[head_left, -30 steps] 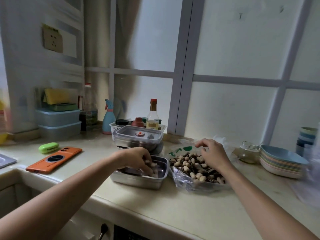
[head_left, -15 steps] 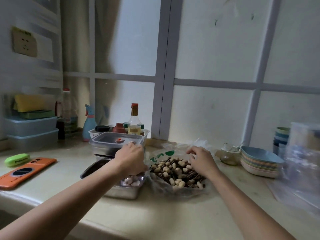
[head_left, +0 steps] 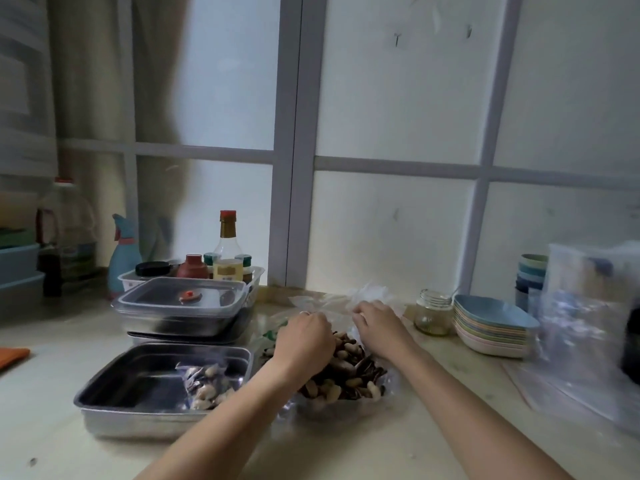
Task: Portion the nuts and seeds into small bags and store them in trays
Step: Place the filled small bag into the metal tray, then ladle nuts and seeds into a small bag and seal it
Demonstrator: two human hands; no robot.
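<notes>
A large clear plastic bag (head_left: 346,401) lies open on the counter, full of peanuts and striped seeds (head_left: 349,375). My right hand (head_left: 377,329) pinches its crumpled far rim. My left hand (head_left: 304,341) reaches over the pile with its fingers curled down at the bag's far left rim; the fingertips are hidden. To the left stands an open steel tray (head_left: 104,386). One small filled bag of nuts (head_left: 206,382) lies inside it, by its right wall.
Behind the open tray is a stack of steel trays with a clear lid (head_left: 180,303), then a basket of bottles (head_left: 225,265). At the right stand a glass jar (head_left: 433,311), stacked plates (head_left: 491,327), cups (head_left: 531,271) and loose clear bags (head_left: 588,327).
My left hand has left the small bag in the steel tray and moved right onto the large bag. The right hand has stayed at the bag's rim. The view has swung right.
</notes>
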